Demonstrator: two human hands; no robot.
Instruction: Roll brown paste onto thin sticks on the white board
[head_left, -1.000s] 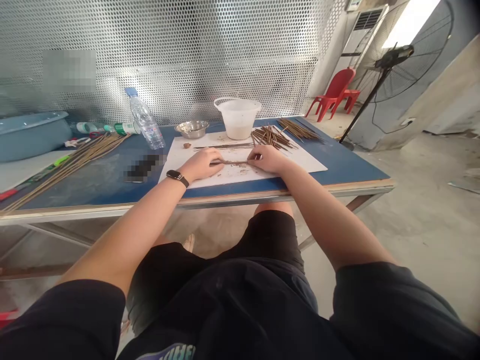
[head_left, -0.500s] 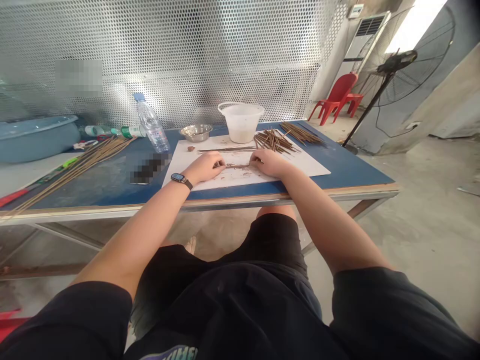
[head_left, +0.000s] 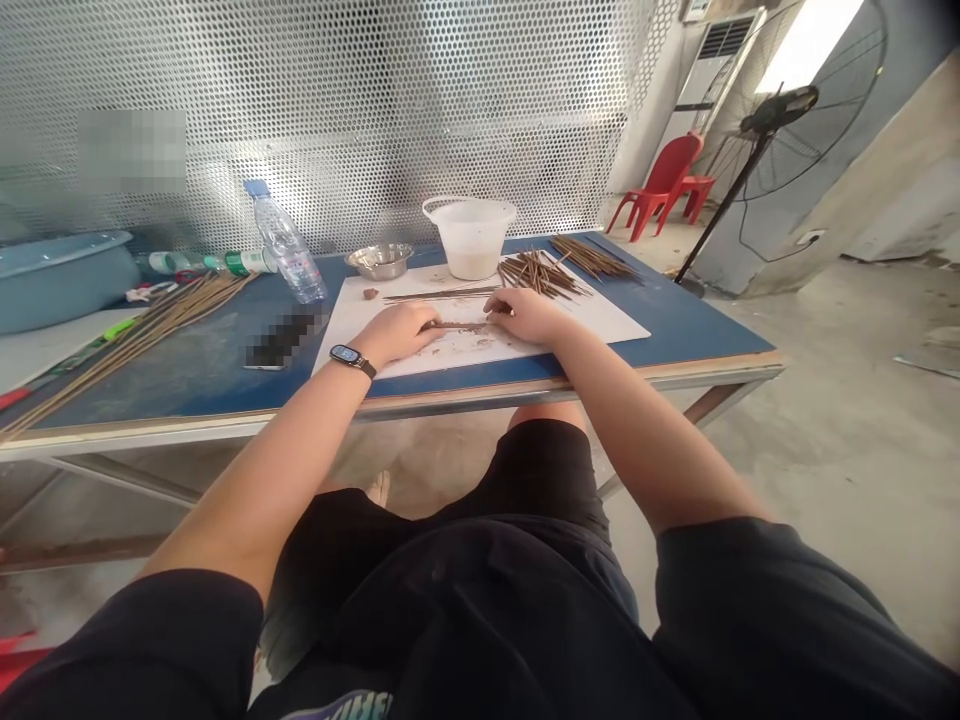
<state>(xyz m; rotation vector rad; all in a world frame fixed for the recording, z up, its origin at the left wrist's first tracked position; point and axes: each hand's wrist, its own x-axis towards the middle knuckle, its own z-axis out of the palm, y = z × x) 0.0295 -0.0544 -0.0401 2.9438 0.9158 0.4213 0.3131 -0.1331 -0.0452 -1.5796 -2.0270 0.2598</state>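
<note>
A thin brown stick [head_left: 462, 326] lies crosswise low over the white board [head_left: 592, 325], between my two hands. My left hand [head_left: 399, 332] is closed on its left end, fingertips curled down near the board. At the other end, my right hand [head_left: 521, 315] has its thumb and fingers curled in a pinch around the stick; the fingertips are partly hidden. Brown crumbs are scattered on the board beneath. Behind my hands lie a few longer dark sticks [head_left: 442, 294], a small brown lump [head_left: 370, 294] and a loose pile of brown sticks [head_left: 536, 274].
A white bucket [head_left: 471, 240] and a metal bowl [head_left: 381, 262] stand at the back. More sticks [head_left: 592, 257] lie at the right. Leftward are a plastic bottle [head_left: 289, 245], a blurred dark object [head_left: 281, 340], long thin canes [head_left: 142, 335] and a blue basin [head_left: 60, 280].
The whole view has shifted slightly, so things appear a little farther left and higher. My right fingertips have risen slightly at the stick's end; my left hand keeps its place.
</note>
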